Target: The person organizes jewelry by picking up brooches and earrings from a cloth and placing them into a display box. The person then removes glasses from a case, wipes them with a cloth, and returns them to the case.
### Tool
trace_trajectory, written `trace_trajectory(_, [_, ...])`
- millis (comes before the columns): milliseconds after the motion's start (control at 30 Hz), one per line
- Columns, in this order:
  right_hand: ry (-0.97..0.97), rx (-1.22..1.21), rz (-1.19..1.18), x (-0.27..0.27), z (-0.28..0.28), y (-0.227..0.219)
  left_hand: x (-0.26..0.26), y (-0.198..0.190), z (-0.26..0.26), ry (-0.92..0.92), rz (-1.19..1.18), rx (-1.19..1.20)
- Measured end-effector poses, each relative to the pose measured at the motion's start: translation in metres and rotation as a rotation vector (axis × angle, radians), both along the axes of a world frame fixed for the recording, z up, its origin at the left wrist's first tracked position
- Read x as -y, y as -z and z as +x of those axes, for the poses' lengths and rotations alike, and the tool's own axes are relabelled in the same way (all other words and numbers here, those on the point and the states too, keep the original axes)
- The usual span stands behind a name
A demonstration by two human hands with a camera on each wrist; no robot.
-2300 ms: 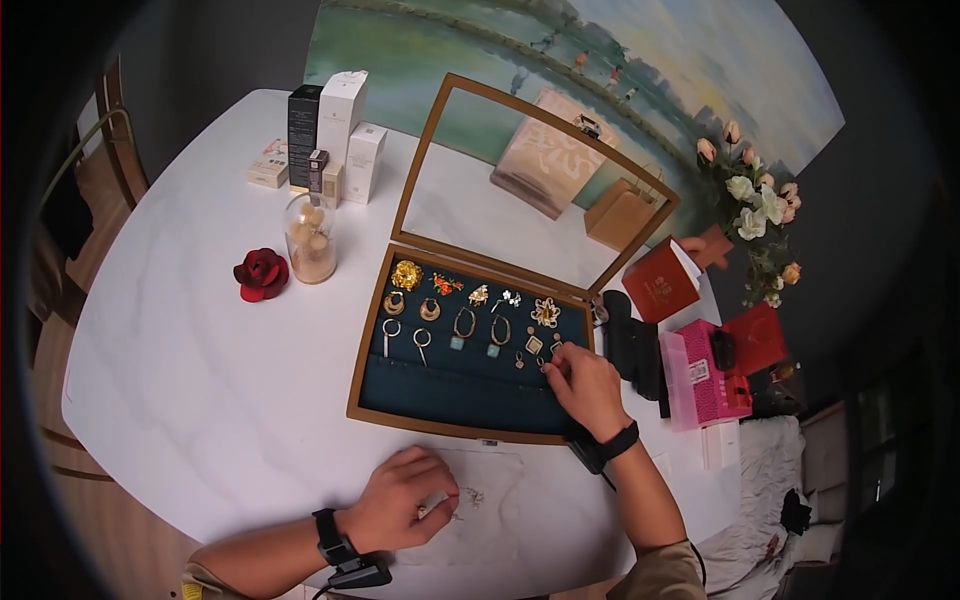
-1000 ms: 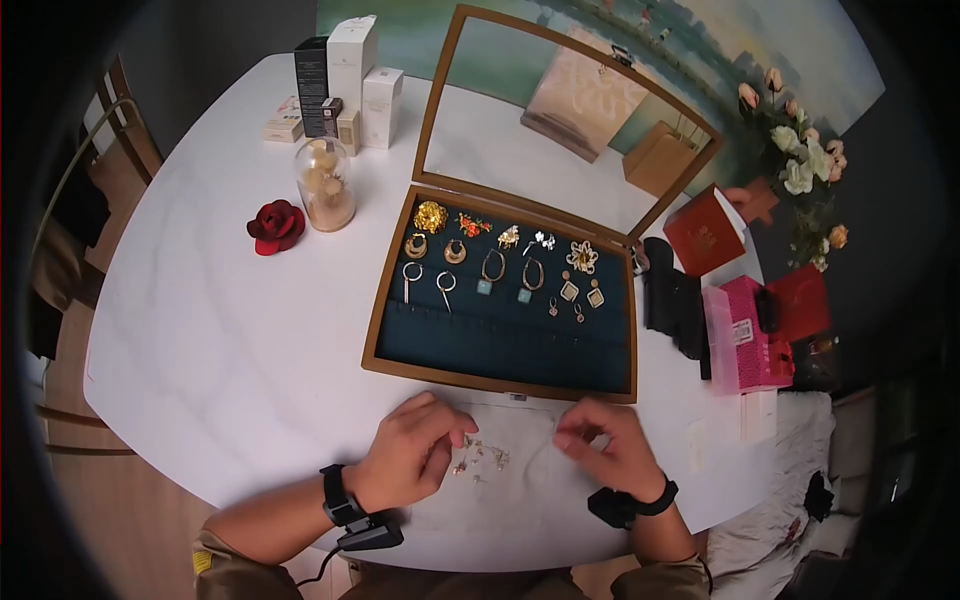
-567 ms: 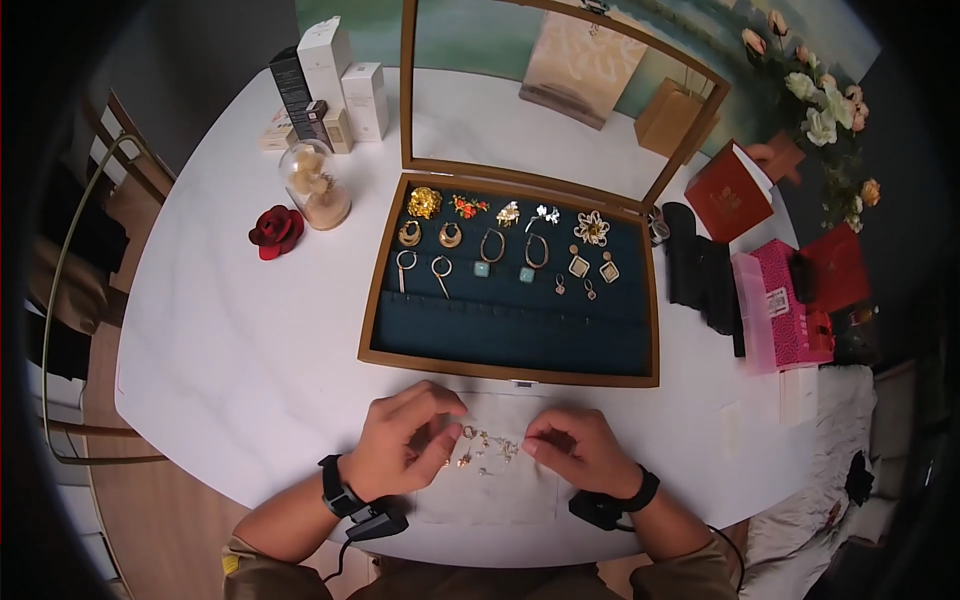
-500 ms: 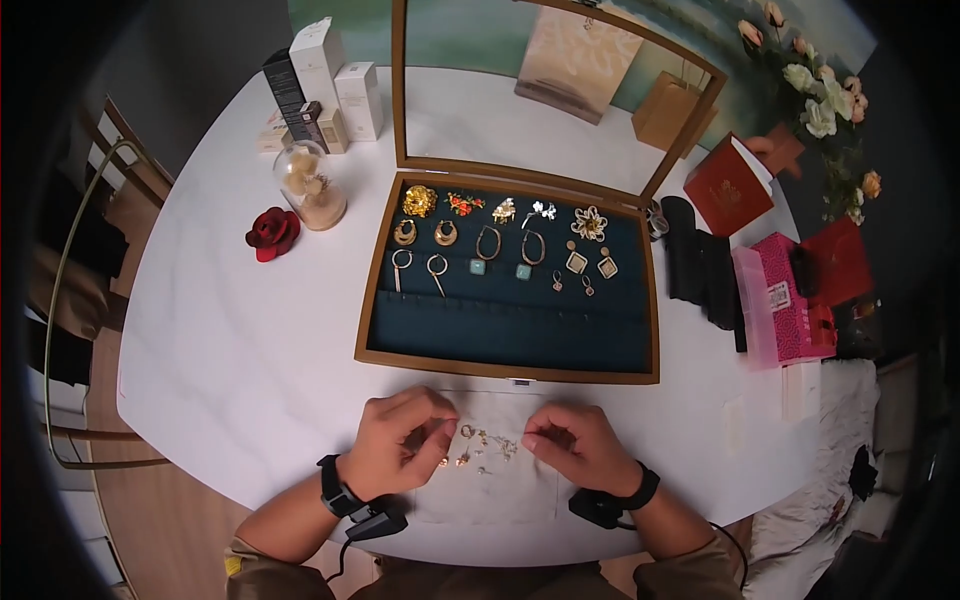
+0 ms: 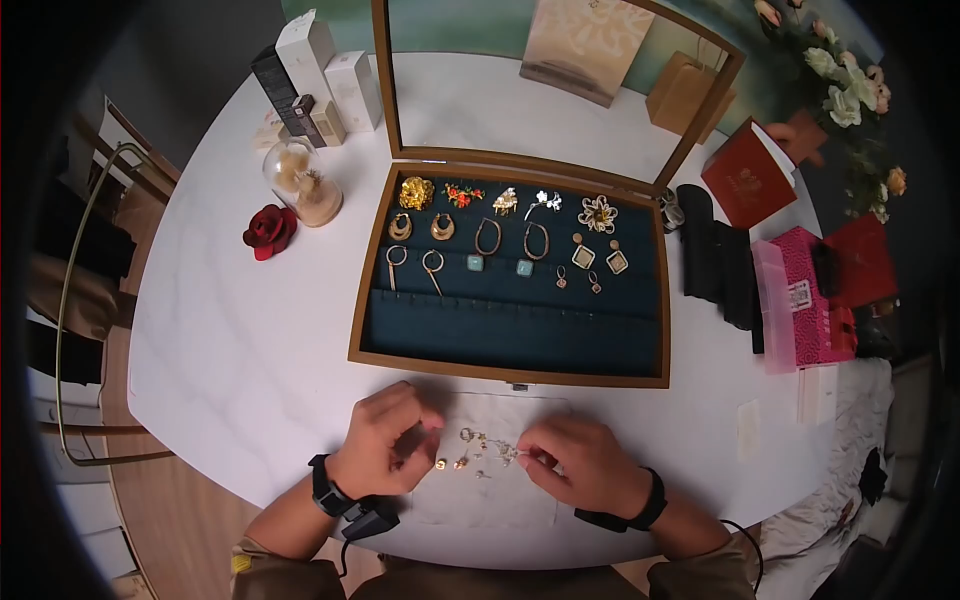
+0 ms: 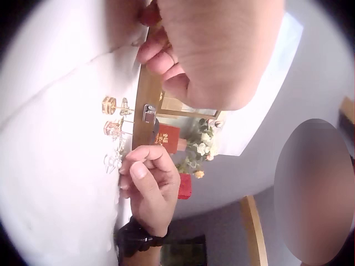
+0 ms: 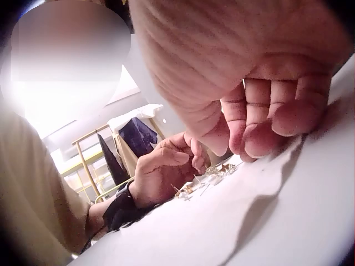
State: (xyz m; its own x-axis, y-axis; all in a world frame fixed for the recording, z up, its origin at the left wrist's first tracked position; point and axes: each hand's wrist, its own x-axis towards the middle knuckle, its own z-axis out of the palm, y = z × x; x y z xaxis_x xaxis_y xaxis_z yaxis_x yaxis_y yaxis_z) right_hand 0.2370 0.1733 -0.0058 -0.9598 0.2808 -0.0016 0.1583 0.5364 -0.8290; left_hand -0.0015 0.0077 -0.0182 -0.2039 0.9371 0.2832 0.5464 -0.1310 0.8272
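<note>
Several small earrings [image 5: 481,447] lie on a pale sheet [image 5: 480,505] in front of an open wooden jewelry case [image 5: 510,377]. My left hand [image 5: 385,440] rests beside their left edge, fingers loosely curled and thumb apart, with nothing seen in it. My right hand [image 5: 590,465] has thumb and index fingertips right at the right-hand earrings; I cannot tell whether they pinch one. In the left wrist view, the right hand [image 6: 152,183] sits close by the earrings [image 6: 112,130]. Inside the case, brooches [image 5: 416,192] and paired earrings [image 5: 583,257] sit in rows on dark blue-green lining.
The case's glass lid [image 5: 560,163] stands raised. Left of it are a red fabric flower [image 5: 270,232], a glass dome [image 5: 308,190] and cosmetic boxes [image 5: 352,90]. To the right are black cases [image 5: 738,270], a red card [image 5: 750,178] and a pink box [image 5: 808,305].
My right hand has come back from the case to the sheet, then edged left into the earrings. My left hand has shifted slightly left. The head view has tilted downward.
</note>
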Motion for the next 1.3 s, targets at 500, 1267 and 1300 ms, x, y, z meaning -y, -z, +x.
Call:
trace_trajectory(500, [0.045, -0.075, 0.007, 0.000, -0.002, 0.006, -0.007, -0.005, 0.011, 0.038, -0.013, -0.216])
trace_trajectory(1267, [0.102, -0.078, 0.033, 0.004, -0.003, 0.012, -0.002, -0.005, 0.010, 0.088, 0.006, -0.279])
trace_trajectory(1300, [0.105, -0.089, 0.038, 0.004, -0.003, 0.013, 0.000, -0.006, 0.008, 0.084, -0.034, -0.198])
